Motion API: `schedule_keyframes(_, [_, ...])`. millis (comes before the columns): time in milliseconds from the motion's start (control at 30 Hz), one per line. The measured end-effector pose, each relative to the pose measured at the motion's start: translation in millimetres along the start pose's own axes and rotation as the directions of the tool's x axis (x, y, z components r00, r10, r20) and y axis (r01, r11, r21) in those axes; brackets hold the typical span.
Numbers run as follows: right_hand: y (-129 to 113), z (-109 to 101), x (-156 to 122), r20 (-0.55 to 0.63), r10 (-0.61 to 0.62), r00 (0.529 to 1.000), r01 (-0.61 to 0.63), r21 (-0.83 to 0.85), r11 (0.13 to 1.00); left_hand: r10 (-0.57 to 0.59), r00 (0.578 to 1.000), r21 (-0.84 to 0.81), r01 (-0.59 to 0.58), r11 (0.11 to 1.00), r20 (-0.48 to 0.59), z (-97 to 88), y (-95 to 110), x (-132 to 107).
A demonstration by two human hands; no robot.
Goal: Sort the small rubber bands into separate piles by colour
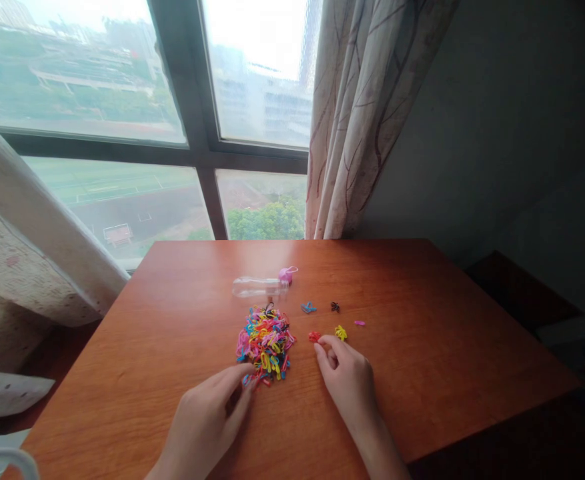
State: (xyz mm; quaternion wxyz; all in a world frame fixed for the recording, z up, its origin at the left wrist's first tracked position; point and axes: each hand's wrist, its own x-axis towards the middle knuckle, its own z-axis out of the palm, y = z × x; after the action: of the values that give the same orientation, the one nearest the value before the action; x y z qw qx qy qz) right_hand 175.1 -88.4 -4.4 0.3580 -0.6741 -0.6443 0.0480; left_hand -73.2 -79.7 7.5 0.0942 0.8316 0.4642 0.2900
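While my narrowly curled left hand [209, 403] is touching the loop pile [268, 337] at seven o'clock, my narrowly curled right hand [347, 370] is reaching red loops [313, 336] at the pile's three o'clock, any grip being unclear.

Backlight pours through the window [192, 155] ahead of me, glaring off my surface [182, 320]; rightward, the wall [497, 133] sinks into deep shadow.
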Motion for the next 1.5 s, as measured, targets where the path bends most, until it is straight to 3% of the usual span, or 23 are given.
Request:
schedule_keyframes(333, [-27.0, 5.5, -29.3, 0.131, -0.078, 0.988, 0.070, 0.068, 0.995, -0.017, 0.997, -0.001, 0.017, 1.000, 0.074, -1.1, 5.7, -2.1])
schedule_keyframes(567, [-26.7, 5.1, -28.9, 0.141, -0.086, 0.986, 0.075, 0.083, 0.994, 0.028, 0.996, 0.067, -0.034, 0.997, 0.083, 2.8, 4.7, -2.0])
schedule_keyframes(733, [-28.0, 4.6, -28.1, 0.118, -0.104, 0.988, 0.095, 0.075, 0.993, 0.021, 1.000, 0.003, -0.021, 1.000, 0.014, -0.8, 3.4, -0.9])
schedule_keyframes(867, [-28.0, 5.3, -29.2, 0.121, -0.098, 0.988, 0.089, 0.081, 0.993, -0.057, 0.998, -0.106, 0.054, 0.993, -0.029, -4.5, 2.0, 0.7])
schedule_keyframes(1200, [-32.4, 4.1, -29.8, 0.192, -0.108, 0.975, 0.090, 0.099, 0.991, -0.245, 0.969, -0.318, 0.242, 0.917, 0.030, -10.2, 0.8, 5.5])
schedule_keyframes(1400, [-34.1, 2.3, -29.3, 0.218, -0.106, 0.970, 0.084, 0.108, 0.991, -0.250, 0.967, -0.389, 0.251, 0.887, 0.054, -12.8, 4.2, 12.4])
schedule_keyframes(1500, [-33.9, 2.6, -29.2, 0.226, -0.101, 0.969, 0.079, 0.105, 0.991, -0.163, 0.979, -0.378, 0.197, 0.905, 0.120, -14.5, 12.1, 23.0])
